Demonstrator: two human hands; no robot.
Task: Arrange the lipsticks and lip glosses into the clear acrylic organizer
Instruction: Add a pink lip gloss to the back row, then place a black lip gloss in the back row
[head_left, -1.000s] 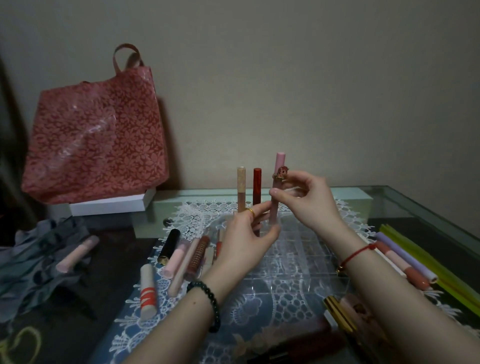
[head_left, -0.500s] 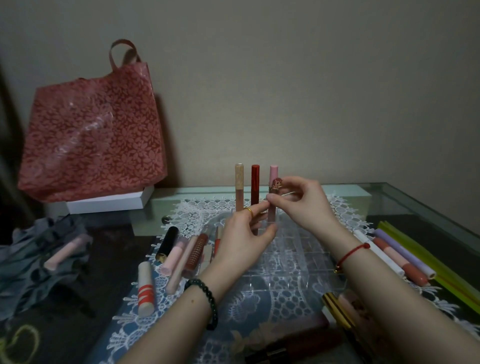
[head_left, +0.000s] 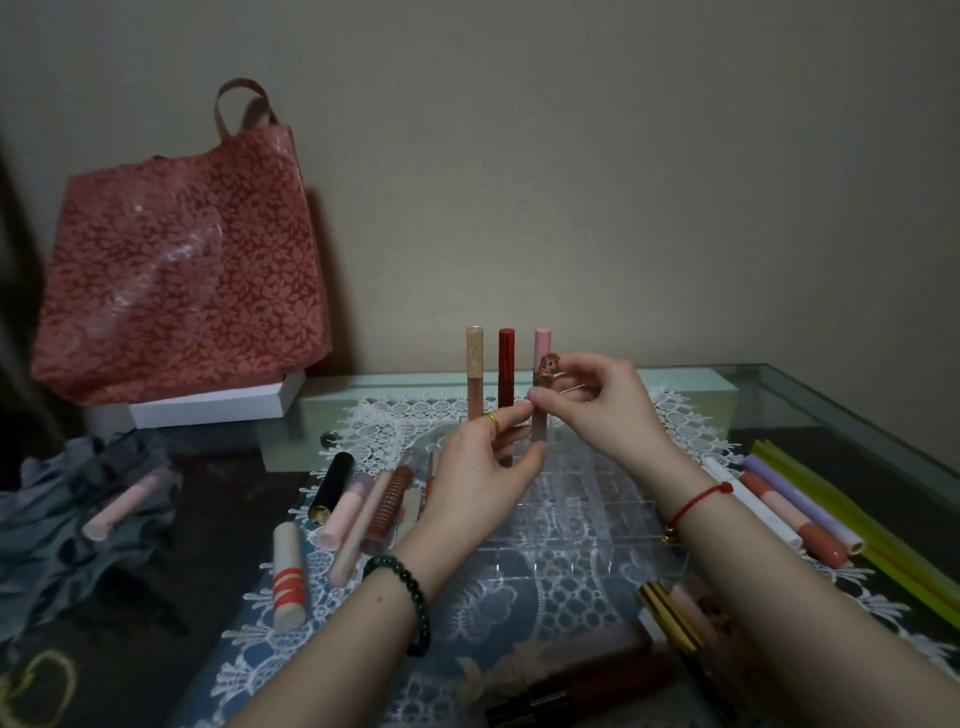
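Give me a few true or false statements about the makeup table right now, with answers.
The tan-capped tube, dark red tube and pink-capped tube stand upright in the clear organizer: true.
The right hand pinches the pink-capped tube: true.
The red bag lies flat on the lace mat: false, it stands on a white box by the wall.
The black tube stands in the organizer: false, it lies on the mat, left of it.

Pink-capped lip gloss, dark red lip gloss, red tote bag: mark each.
pink-capped lip gloss (head_left: 543, 344), head view, on its cap.
dark red lip gloss (head_left: 506, 358), head view, on its cap.
red tote bag (head_left: 182, 280), head view, on its front.
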